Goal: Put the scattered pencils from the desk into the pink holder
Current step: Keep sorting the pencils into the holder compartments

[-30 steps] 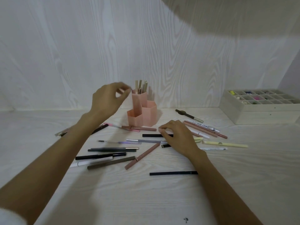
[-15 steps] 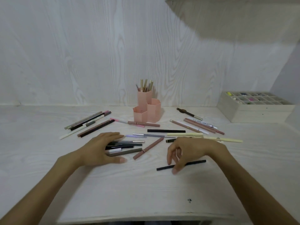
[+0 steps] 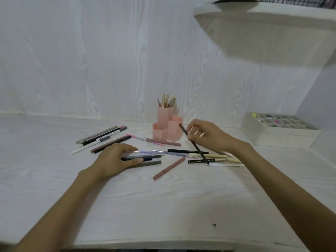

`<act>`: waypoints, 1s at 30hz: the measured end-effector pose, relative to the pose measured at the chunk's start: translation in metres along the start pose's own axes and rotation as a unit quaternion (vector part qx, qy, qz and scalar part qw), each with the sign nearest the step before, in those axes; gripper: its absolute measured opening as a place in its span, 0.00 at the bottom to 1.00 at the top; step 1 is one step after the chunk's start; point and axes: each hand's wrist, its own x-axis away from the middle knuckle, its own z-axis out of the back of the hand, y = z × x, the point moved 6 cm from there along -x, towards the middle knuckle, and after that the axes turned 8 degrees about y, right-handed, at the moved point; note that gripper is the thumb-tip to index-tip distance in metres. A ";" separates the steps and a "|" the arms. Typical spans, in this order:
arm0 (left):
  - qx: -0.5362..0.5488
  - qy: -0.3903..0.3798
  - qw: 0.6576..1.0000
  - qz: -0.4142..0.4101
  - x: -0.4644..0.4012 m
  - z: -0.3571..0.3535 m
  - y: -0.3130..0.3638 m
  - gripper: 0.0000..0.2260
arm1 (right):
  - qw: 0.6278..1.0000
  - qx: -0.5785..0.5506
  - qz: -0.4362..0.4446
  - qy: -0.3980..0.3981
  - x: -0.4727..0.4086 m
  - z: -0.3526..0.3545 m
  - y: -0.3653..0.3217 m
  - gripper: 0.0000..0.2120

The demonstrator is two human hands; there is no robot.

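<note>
The pink holder (image 3: 168, 130) stands at the back middle of the white desk, with several pencils upright in its tallest cell. My right hand (image 3: 207, 136) pinches a thin black pencil (image 3: 197, 149) just right of the holder, lifted and tilted, its top end near the holder's rim. My left hand (image 3: 116, 160) lies over a small bunch of dark pencils (image 3: 145, 157), thumb and fingers closing around them on the desk. Several more pencils (image 3: 101, 140) lie scattered left of the holder and others (image 3: 187, 151) lie in front of it.
A white compartment box (image 3: 278, 129) with small items sits at the back right. A white shelf (image 3: 263, 17) juts out overhead on the right. The wood-grain wall runs behind the desk. A small dark mark (image 3: 214, 225) is near the desk's front edge.
My right hand has lifted the black pencil off the desk front and carried it up toward the holder. My left hand came down from the holder onto the dark pencils and stays there.
</note>
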 end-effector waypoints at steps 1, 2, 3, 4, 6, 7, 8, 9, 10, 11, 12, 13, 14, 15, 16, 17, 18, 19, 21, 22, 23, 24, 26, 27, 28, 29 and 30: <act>0.010 0.011 1.000 0.001 -0.001 -0.001 -0.001 0.30 | 0.999 -0.025 -0.002 0.046 -0.008 0.009 -0.004 0.10; 0.016 0.022 1.000 0.001 -0.001 -0.002 0.000 0.28 | 0.994 -0.052 -0.001 0.096 -0.014 0.019 -0.005 0.13; 0.018 0.033 0.999 0.001 0.000 -0.003 0.000 0.26 | 0.986 -0.077 0.001 0.149 -0.020 0.028 -0.007 0.17; 0.014 0.050 0.999 -0.005 0.000 -0.002 -0.002 0.24 | 0.974 -0.099 0.000 0.205 -0.027 0.035 -0.007 0.19; -0.012 0.082 0.996 -0.024 0.001 0.000 -0.001 0.20 | 0.942 -0.133 -0.007 0.309 -0.037 0.045 -0.005 0.20; -0.022 0.095 0.995 -0.031 0.002 0.001 0.000 0.19 | 0.927 -0.142 -0.010 0.348 -0.042 0.046 -0.004 0.20; -0.029 0.104 0.994 -0.033 0.002 0.002 0.000 0.18 | 0.914 -0.146 -0.009 0.379 -0.047 0.042 -0.005 0.20; -0.036 0.111 0.993 -0.036 0.002 0.003 0.001 0.17 | 0.902 -0.144 -0.007 0.407 -0.052 0.038 -0.006 0.21; -0.045 0.114 0.992 -0.039 0.002 0.003 0.003 0.16 | 0.892 -0.137 -0.004 0.431 -0.057 0.033 -0.006 0.22; -0.054 0.117 0.991 -0.042 0.002 0.002 0.004 0.15 | 0.885 -0.123 -0.006 0.449 -0.062 0.029 -0.005 0.22; -0.061 0.121 0.990 -0.040 0.002 0.002 0.004 0.14 | 0.881 -0.105 -0.014 0.461 -0.067 0.023 -0.003 0.22; -0.063 0.124 0.990 -0.034 0.002 0.003 0.002 0.13 | 0.880 -0.086 -0.030 0.466 -0.072 0.018 0.001 0.21; -0.062 0.125 0.990 -0.026 0.002 0.003 0.001 0.13 | 0.882 -0.065 -0.049 0.464 -0.075 0.012 0.006 0.20; -0.058 0.125 0.990 -0.017 0.002 0.003 0.000 0.12 | 0.885 -0.046 -0.066 0.458 -0.078 0.006 0.011 0.19; -0.054 0.124 0.991 -0.009 0.001 0.003 -0.001 0.12 | 0.890 -0.027 -0.078 0.449 -0.080 0.000 0.016 0.19; -0.047 0.124 0.991 -0.003 0.001 0.002 -0.003 0.12 | 0.895 -0.013 -0.084 0.438 -0.081 -0.007 0.019 0.19; -0.041 0.124 0.991 0.002 0.001 0.002 -0.003 0.11 | 0.899 -0.004 -0.086 0.429 -0.081 -0.013 0.022 0.19; -0.036 0.123 0.992 0.006 0.001 0.002 -0.003 0.11 | 0.902 0.002 -0.086 0.423 -0.081 -0.018 0.024 0.19; -0.031 0.120 0.992 0.012 0.001 0.002 -0.003 0.11 | 0.906 0.016 -0.088 0.413 -0.082 -0.027 0.027 0.20; -0.027 0.119 0.992 0.013 0.001 0.002 -0.003 0.11 | 0.910 0.025 -0.088 0.405 -0.082 -0.030 0.028 0.20; -0.021 0.121 0.992 0.016 0.002 0.003 -0.003 0.11 | 0.914 0.034 -0.088 0.394 -0.083 -0.034 0.029 0.20; -0.011 0.128 0.991 0.022 0.002 0.004 -0.003 0.11 | 0.920 0.045 -0.088 0.380 -0.083 -0.037 0.030 0.20; 0.033 0.164 0.985 0.047 0.003 0.011 -0.005 0.13 | 0.927 0.064 -0.082 0.359 -0.084 -0.041 0.033 0.21; 0.063 0.187 0.978 0.063 0.003 0.016 -0.007 0.13 | 0.931 0.070 -0.075 0.349 -0.084 -0.042 0.034 0.22; 0.087 0.208 0.971 0.078 0.003 0.020 -0.009 0.13 | 0.938 0.074 -0.067 0.331 -0.085 -0.042 0.036 0.22; 0.100 0.226 0.964 0.095 0.003 0.024 -0.012 0.14 | 0.948 0.075 -0.062 0.302 -0.086 -0.044 0.039 0.23; 0.101 0.239 0.959 0.111 0.003 0.027 -0.015 0.14 | 0.960 0.072 -0.061 0.265 -0.087 -0.046 0.041 0.24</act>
